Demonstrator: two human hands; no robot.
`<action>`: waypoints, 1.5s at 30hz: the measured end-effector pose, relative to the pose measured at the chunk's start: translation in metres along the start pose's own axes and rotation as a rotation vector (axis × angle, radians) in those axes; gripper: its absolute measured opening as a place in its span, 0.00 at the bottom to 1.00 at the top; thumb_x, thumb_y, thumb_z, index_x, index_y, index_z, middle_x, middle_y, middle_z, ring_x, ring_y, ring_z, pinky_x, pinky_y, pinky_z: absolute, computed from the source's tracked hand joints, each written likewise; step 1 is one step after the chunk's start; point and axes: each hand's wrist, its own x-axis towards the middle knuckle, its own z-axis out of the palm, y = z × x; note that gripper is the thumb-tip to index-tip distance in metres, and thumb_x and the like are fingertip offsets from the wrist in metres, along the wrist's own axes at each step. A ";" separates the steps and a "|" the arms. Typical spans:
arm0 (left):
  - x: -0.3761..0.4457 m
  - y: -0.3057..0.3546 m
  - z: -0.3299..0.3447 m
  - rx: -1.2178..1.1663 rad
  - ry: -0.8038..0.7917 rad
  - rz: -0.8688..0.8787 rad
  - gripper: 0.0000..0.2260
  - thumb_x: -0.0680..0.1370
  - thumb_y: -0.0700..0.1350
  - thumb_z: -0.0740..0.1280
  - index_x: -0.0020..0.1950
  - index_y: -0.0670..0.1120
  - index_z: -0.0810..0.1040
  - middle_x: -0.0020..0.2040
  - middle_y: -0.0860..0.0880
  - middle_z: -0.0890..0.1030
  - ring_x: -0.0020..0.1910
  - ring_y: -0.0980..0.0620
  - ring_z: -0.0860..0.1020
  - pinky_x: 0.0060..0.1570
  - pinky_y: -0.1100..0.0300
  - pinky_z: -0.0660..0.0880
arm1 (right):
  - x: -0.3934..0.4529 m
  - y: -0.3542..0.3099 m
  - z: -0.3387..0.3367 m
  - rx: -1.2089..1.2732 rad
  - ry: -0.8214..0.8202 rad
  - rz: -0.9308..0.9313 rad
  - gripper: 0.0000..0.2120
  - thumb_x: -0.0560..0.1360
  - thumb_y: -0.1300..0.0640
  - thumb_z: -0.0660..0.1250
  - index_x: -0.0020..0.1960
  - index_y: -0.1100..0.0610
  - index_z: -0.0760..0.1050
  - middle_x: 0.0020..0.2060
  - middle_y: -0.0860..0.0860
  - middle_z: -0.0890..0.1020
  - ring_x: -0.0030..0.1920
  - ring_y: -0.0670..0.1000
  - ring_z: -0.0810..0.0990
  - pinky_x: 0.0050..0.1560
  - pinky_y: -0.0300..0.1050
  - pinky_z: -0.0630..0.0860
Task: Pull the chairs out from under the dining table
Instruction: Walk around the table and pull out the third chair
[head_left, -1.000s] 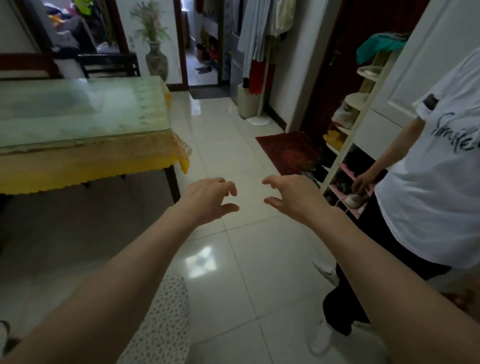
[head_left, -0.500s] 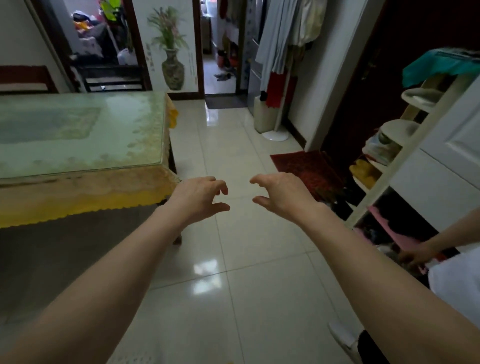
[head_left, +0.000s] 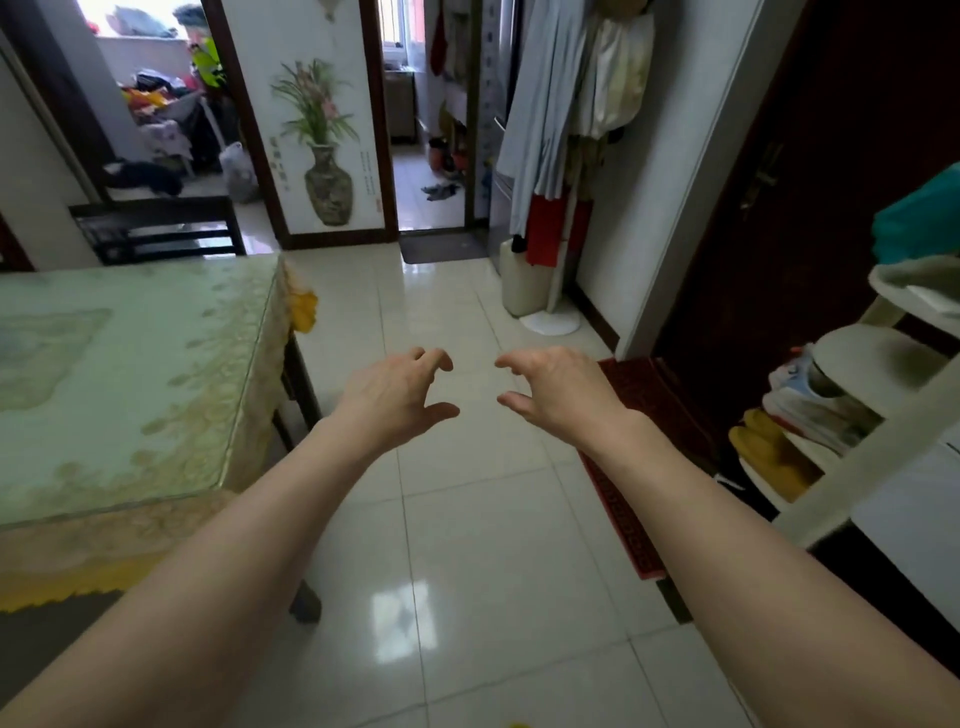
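Dark chair (head_left: 156, 231) sits at far end of table (head_left: 130, 374), well beyond and left of the fingers (head_left: 434, 358). Left hand (head_left: 389, 395) and right hand (head_left: 556, 389) hover over tiled floor (head_left: 467, 545), fingers curled, spread, grasping nothing. Table edge just left of left hand. Red mat (head_left: 634, 441) right of right fingers; shoe rack (head_left: 852, 415) w/ shoes (head_left: 800, 400) further right.
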 end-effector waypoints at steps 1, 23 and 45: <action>0.024 -0.004 0.003 0.001 -0.005 0.000 0.25 0.74 0.63 0.67 0.66 0.54 0.67 0.56 0.53 0.77 0.49 0.50 0.78 0.39 0.57 0.75 | 0.023 0.014 0.003 0.002 -0.008 -0.006 0.21 0.75 0.46 0.68 0.66 0.49 0.73 0.55 0.50 0.82 0.55 0.54 0.79 0.50 0.49 0.73; 0.458 -0.299 0.061 -0.001 0.040 -0.214 0.24 0.72 0.62 0.69 0.63 0.54 0.70 0.54 0.52 0.79 0.48 0.50 0.78 0.41 0.56 0.74 | 0.580 0.115 0.122 0.003 -0.099 -0.234 0.21 0.74 0.45 0.67 0.66 0.47 0.72 0.54 0.51 0.83 0.55 0.57 0.79 0.50 0.50 0.74; 0.725 -0.672 0.099 0.094 0.021 -0.713 0.24 0.73 0.63 0.67 0.65 0.55 0.69 0.57 0.53 0.78 0.53 0.50 0.78 0.41 0.55 0.73 | 1.131 0.022 0.268 0.077 -0.156 -0.777 0.22 0.74 0.47 0.68 0.67 0.50 0.71 0.56 0.54 0.82 0.56 0.59 0.78 0.48 0.52 0.74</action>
